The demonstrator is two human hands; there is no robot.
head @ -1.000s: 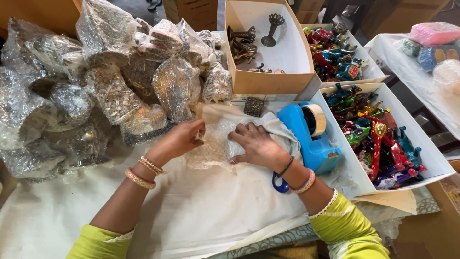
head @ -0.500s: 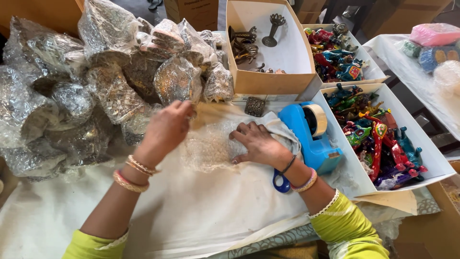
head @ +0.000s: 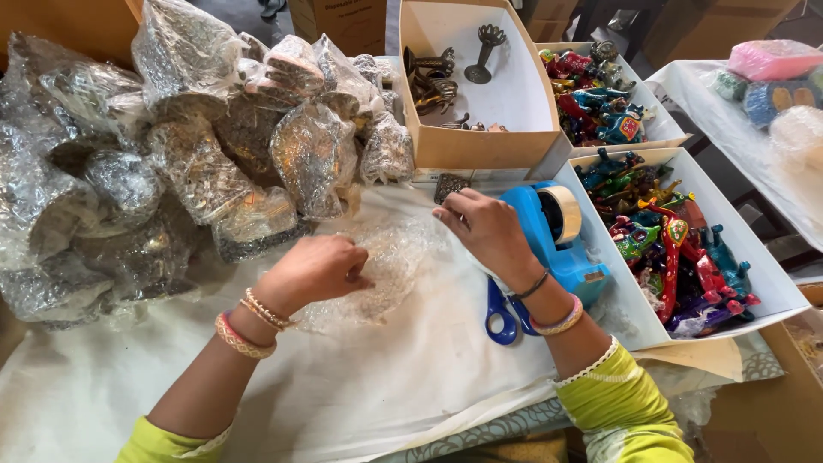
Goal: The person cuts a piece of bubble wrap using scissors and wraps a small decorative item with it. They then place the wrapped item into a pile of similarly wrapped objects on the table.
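Wrapping step under way: left hand [head: 313,270] presses flat, fingers together, on the bubble wrap [head: 377,274] at centre frame; right hand [head: 484,227] pinches its upper right edge. Next it likely needs folding over tight. Tape dispenser [head: 557,236] and scissors [head: 501,313] sit right; wrapped bundles [head: 197,163] crowd upper left.

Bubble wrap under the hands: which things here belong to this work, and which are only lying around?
In use:
- left hand pressing the bubble wrap
- right hand on the wrap's far edge, beside the tape dispenser
- scissors under the right wrist

Lying about:
- wrapped pile
- brass box
- toy trays
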